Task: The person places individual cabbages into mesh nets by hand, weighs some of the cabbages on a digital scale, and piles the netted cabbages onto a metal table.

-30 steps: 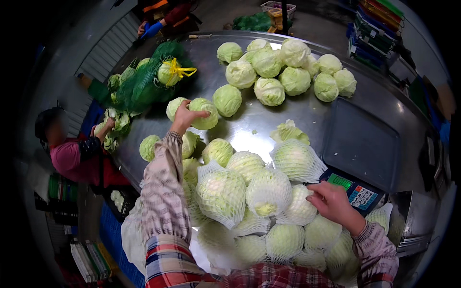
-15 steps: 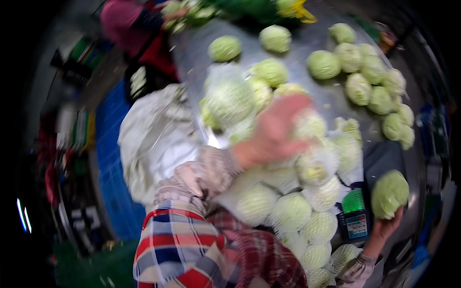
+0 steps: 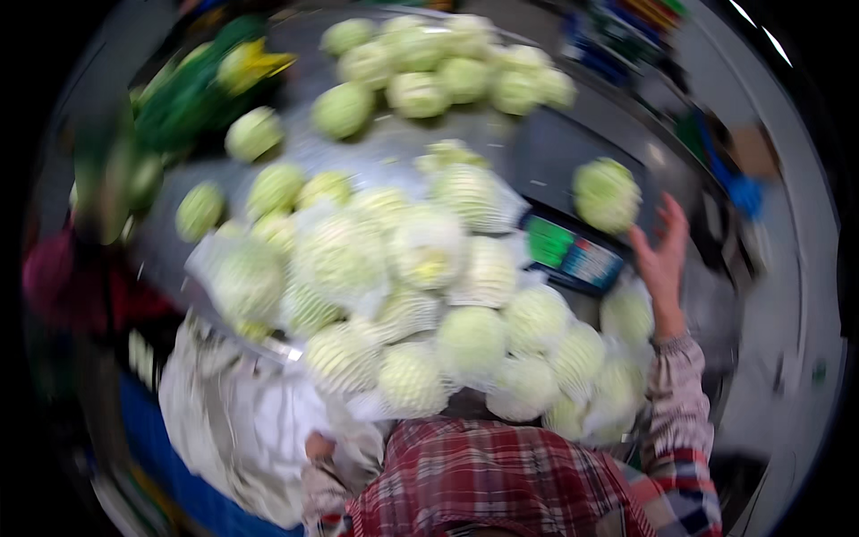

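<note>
A green cabbage [image 3: 607,195] rests on the dark platform of a digital scale [image 3: 573,265] with a lit green display. Just to the right of that cabbage is my right hand [image 3: 662,255], open, its fingers spread and apart from the cabbage. My left hand [image 3: 319,446] is low at the left, over a white sack [image 3: 210,407]; only a small part of it shows and its fingers are hidden. Between my arms lies a heap of cabbages in white foam nets, among them a netted cabbage [image 3: 429,246] in the middle.
Bare cabbages [image 3: 419,94] are grouped at the far side of the metal table [image 3: 313,166]. A green mesh bag [image 3: 192,103] with a yellow tie lies at the far left. Beside it, a person in a pink top [image 3: 49,273] shows blurred. A blue crate [image 3: 152,438] stands lower left.
My right hand has let go of the cabbage, which now sits on the scale. My left hand has drawn back from above the netted cabbages to the white sack. The view has turned right.
</note>
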Action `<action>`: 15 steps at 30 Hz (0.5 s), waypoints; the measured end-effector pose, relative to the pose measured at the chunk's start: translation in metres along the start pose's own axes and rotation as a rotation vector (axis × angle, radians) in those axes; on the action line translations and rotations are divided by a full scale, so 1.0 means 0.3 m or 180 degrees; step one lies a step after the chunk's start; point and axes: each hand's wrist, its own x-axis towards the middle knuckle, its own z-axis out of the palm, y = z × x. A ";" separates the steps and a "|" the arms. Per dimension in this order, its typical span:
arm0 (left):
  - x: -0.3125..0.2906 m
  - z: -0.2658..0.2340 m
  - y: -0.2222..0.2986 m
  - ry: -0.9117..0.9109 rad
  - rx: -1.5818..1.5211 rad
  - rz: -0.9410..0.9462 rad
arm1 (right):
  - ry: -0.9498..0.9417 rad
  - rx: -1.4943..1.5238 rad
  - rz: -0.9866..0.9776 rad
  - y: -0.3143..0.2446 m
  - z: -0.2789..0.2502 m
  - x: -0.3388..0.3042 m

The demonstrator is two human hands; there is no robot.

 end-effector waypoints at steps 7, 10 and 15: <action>-0.039 -0.442 -0.094 0.2133 0.0489 0.0636 | -0.0082 0.0667 0.0330 -0.112 -0.272 -0.308; -0.152 -0.891 -0.022 0.3022 -0.0606 0.0302 | -0.0702 0.1141 0.0562 -0.177 -0.249 -0.422; -0.674 -1.067 0.662 0.0987 -0.3100 0.3318 | -0.1829 0.2809 0.0779 -0.446 -0.067 -0.442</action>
